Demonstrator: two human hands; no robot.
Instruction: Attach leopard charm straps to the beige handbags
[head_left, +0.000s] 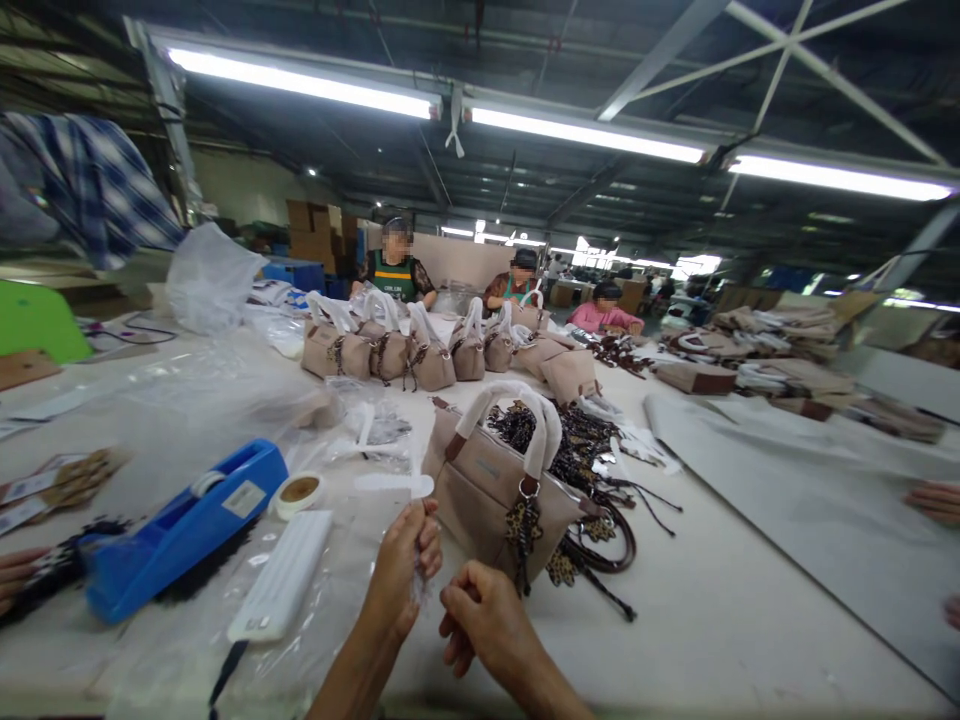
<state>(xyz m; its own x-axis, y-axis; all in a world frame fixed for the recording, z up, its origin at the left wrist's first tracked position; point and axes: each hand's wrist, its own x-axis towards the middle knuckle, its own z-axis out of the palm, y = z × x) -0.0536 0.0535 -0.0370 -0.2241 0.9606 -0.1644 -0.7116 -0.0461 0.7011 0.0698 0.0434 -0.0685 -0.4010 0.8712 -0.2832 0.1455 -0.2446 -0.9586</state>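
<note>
My left hand [409,560] is closed around a crumpled strip of translucent plastic [418,585], part of which shows below the fingers. Just above that hand lies a flat white strip [394,483]. Close by, my right hand [484,612] has its fingers curled in, and whatever they pinch, if anything, is hidden. A beige handbag [487,490] stands upright right behind my hands, its handles [544,430] wrapped in white. From its handle ring hangs a dark braided charm with leopard-print flowers [523,525]. A brown strap [626,540] lies beside the bag.
To the left are a blue tape dispenser [187,530], a tape roll [298,492] and a white power strip [283,575]. Several wrapped-handle bags [431,362] stand behind, near dark charms [581,430]. Co-workers [394,275] sit across; other people's hands [937,500] reach in at both sides.
</note>
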